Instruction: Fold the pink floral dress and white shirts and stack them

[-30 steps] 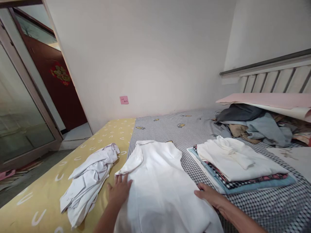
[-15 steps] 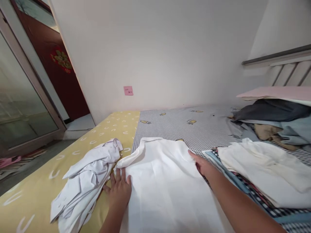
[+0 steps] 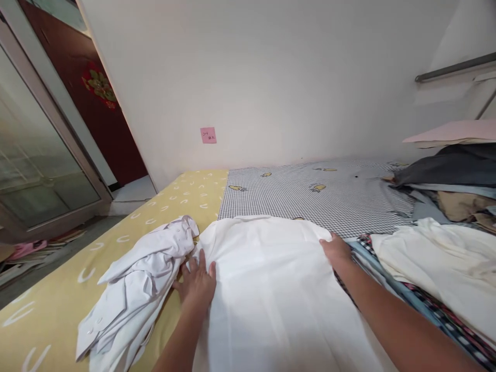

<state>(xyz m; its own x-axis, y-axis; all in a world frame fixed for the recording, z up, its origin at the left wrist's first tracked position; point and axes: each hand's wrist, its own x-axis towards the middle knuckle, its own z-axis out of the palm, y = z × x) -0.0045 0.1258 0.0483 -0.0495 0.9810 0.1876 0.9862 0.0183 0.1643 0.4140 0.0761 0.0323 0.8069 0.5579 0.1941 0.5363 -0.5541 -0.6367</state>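
A white garment (image 3: 267,279) lies spread on the bed in front of me, its far edge fairly straight. My left hand (image 3: 197,281) rests at its upper left edge, fingers apart, fingertips on the cloth. At the upper right corner, my right hand (image 3: 336,249) is closed on the garment's edge. Just left of my left hand is a crumpled white shirt (image 3: 143,279) with buttons. The underside of the spread garment is hidden.
Yellow sheet (image 3: 58,305) covers the bed's left part, checked sheet (image 3: 279,194) the right. Folded white clothes (image 3: 445,258) top a stack at right. Behind them are dark clothes (image 3: 453,168) under a pink sheet (image 3: 457,132). A wall (image 3: 271,77) stands beyond.
My right hand has moved right and slightly away with the garment's corner. The raised fold at the garment's upper left has flattened, and the far edge is straighter. The view has shifted slightly.
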